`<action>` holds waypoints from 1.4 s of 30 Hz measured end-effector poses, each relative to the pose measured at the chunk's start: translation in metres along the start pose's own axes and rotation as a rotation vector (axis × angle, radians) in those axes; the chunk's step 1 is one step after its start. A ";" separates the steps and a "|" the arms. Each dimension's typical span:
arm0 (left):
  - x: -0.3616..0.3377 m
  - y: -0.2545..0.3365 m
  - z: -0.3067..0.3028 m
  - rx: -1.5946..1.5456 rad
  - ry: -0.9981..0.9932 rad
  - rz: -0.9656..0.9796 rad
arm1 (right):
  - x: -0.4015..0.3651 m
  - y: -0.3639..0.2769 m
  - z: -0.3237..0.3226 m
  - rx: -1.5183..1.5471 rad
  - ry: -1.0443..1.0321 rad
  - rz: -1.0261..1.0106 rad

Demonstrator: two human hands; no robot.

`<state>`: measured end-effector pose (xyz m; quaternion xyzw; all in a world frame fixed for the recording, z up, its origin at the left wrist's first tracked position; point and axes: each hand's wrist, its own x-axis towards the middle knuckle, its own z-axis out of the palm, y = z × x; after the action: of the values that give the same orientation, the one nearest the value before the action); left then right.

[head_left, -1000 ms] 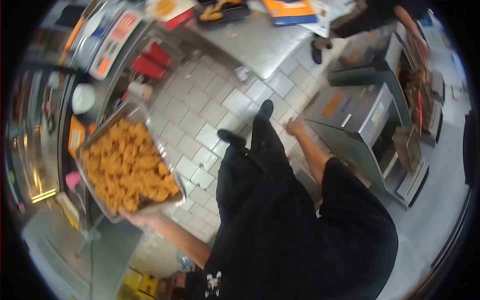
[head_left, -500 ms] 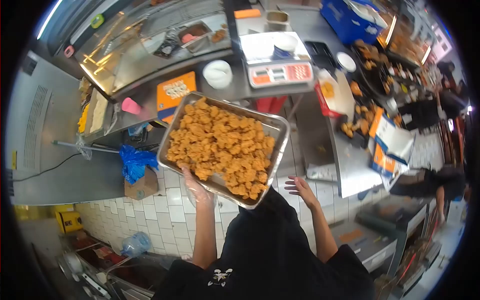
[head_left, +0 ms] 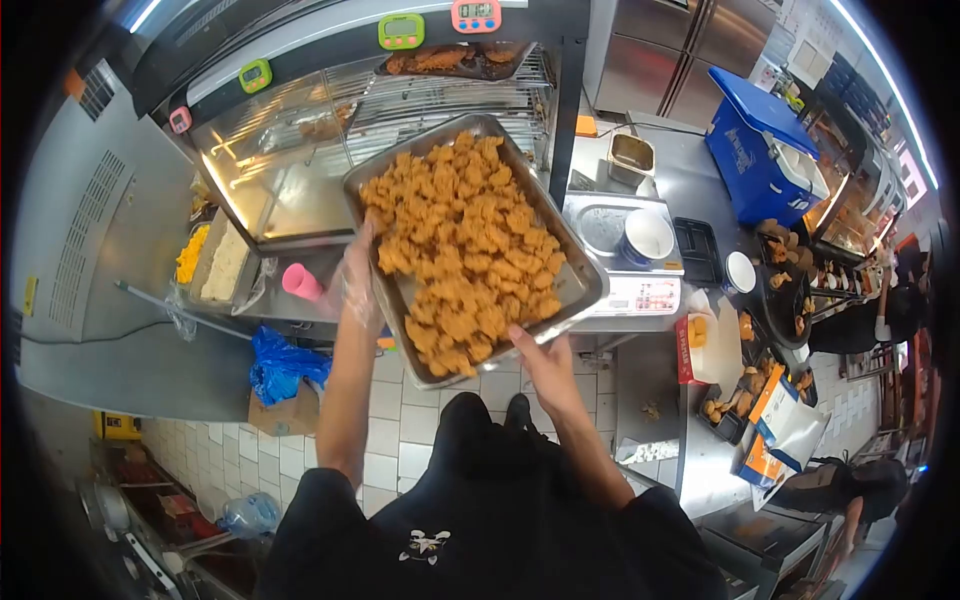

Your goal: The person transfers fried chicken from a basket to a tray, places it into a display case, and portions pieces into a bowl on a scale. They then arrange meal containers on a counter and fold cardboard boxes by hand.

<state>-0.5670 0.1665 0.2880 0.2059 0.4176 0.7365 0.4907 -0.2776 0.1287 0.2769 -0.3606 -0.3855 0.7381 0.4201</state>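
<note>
A metal tray (head_left: 578,288) is raised in front of me, tilted, with its upper part close to the warming cabinet (head_left: 290,140). Fried breaded chicken pieces (head_left: 465,245) are heaped in it, and a bare corner shows at the right. My left hand (head_left: 357,275), in a clear plastic glove, grips the tray's left edge; its fingers are partly hidden beneath. At the near edge, my right hand (head_left: 548,368) is closed on the rim, thumb on top beside the chicken and the other fingers underneath.
A scale (head_left: 640,294) with a white tub (head_left: 648,237) stands right of the tray. Further right are a blue cooler (head_left: 755,150), a red-sided food box (head_left: 705,345) and a co-worker (head_left: 840,490). Left are a pink cup (head_left: 302,282) and a blue bag (head_left: 285,365).
The tray has moved up and forward toward the warming cabinet. My right hand, open and apart from the tray before, now grips its near edge. My view has tilted up.
</note>
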 end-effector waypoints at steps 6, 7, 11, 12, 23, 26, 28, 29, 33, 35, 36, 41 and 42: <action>0.004 0.017 0.008 0.156 -0.048 -0.092 | 0.010 0.036 0.025 0.093 0.047 -0.183; 0.005 0.016 0.003 0.155 -0.053 -0.133 | 0.013 0.040 0.030 0.145 0.051 -0.193; 0.007 0.016 -0.005 0.480 0.011 0.135 | 0.036 0.035 0.042 0.186 -0.003 -0.244; 0.007 0.010 -0.009 0.582 0.029 0.234 | 0.045 0.041 0.039 0.186 -0.006 -0.249; 0.002 0.015 0.080 1.963 -0.396 0.599 | 0.101 0.038 0.047 0.253 -0.022 -0.214; 0.003 0.016 0.084 1.900 -0.357 0.548 | 0.100 0.041 0.045 0.255 0.010 -0.207; -0.002 0.018 0.084 1.901 -0.328 0.620 | 0.096 0.035 0.042 0.253 0.023 -0.212; 0.001 0.014 0.079 1.896 -0.307 0.681 | 0.097 0.036 0.037 0.262 0.018 -0.219; 0.025 0.005 0.055 1.635 -0.345 0.903 | 0.090 0.027 0.029 0.241 0.006 -0.254; 0.019 0.014 0.056 1.513 -0.380 0.705 | 0.089 0.025 0.022 0.239 -0.023 -0.242; 0.013 0.015 0.057 1.546 -0.390 0.729 | 0.088 0.025 0.020 0.238 -0.040 -0.231; 0.008 0.016 0.072 1.543 -0.368 0.983 | 0.095 0.025 0.006 0.235 -0.105 -0.192; 0.001 0.020 0.079 1.504 -0.320 1.033 | 0.092 0.024 0.007 0.237 -0.110 -0.184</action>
<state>-0.5217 0.1966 0.3489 0.7301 0.5693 0.3618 -0.1093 -0.3272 0.2008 0.2396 -0.2308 -0.3497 0.7554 0.5037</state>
